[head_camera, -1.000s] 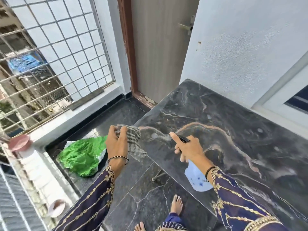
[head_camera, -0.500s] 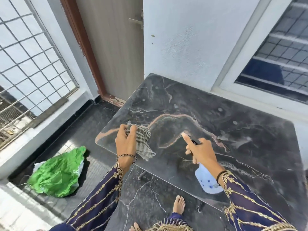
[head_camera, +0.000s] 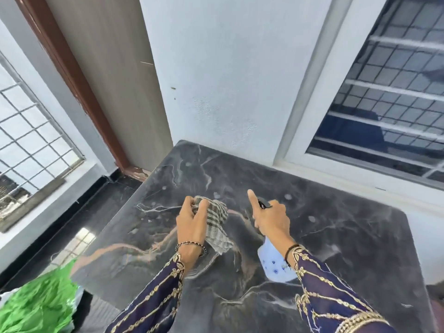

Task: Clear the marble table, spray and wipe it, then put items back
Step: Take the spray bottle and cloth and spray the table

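clearing looks done, wiping not: left grip (head_camera: 192, 227) clutches a checked grey cloth (head_camera: 217, 221), right grip (head_camera: 271, 219) a pale blue spray bottle (head_camera: 274, 264), over the dark marble table (head_camera: 341, 236).

Tabletop (head_camera: 324, 236): dark grey marble, white and pinkish veins. Cloth (head_camera: 216, 224) at centre: grey-and-white check. Spray bottle (head_camera: 274, 263): pale blue, darker blue dots, black top. Sleeves (head_camera: 331, 292): navy, gold embroidery. Bag (head_camera: 36, 306), lower left: bright green.

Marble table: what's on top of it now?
Droplets spot the marble table. Left hand holds a checked cloth, right hand a spray bottle, over it. Sleeves hide the near part.
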Action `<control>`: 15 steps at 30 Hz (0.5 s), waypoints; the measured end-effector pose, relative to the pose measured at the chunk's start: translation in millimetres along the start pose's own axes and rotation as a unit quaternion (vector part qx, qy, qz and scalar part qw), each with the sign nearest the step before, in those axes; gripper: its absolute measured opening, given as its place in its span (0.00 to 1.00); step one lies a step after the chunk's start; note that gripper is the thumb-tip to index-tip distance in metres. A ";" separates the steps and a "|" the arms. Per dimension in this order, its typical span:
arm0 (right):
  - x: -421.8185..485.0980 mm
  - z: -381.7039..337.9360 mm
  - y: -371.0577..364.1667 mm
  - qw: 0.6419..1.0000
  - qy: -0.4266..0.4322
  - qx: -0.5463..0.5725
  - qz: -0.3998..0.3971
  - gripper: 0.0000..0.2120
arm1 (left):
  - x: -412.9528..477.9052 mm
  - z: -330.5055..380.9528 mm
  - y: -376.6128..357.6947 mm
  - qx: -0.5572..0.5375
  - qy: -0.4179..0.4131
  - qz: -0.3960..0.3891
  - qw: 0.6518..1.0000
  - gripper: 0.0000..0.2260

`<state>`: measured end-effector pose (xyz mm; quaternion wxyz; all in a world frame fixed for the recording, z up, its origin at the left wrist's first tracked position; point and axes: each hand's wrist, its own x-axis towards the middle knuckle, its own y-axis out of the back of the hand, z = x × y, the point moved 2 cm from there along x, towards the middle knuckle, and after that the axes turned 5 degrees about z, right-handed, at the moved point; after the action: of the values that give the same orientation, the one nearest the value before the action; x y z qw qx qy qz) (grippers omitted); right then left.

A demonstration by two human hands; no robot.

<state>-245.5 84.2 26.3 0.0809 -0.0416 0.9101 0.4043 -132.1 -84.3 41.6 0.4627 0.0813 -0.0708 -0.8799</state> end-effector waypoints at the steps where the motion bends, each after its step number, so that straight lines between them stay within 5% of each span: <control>1: 12.8 -1.1 4.6 1.000 -0.003 -0.004 0.011 0.44 | 3.3 3.2 -11.6 0.001 0.001 -0.001 1.000 0.12; 15: 81.3 65.4 75.9 0.990 -0.061 -0.061 0.110 0.46 | 0.8 19.9 -79.2 -0.020 -0.013 -0.026 0.999 0.13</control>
<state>-328.7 182.8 23.8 0.0889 0.0784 0.8761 0.4674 -200.3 -39.5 45.1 0.4399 0.0626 -0.0567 -0.8941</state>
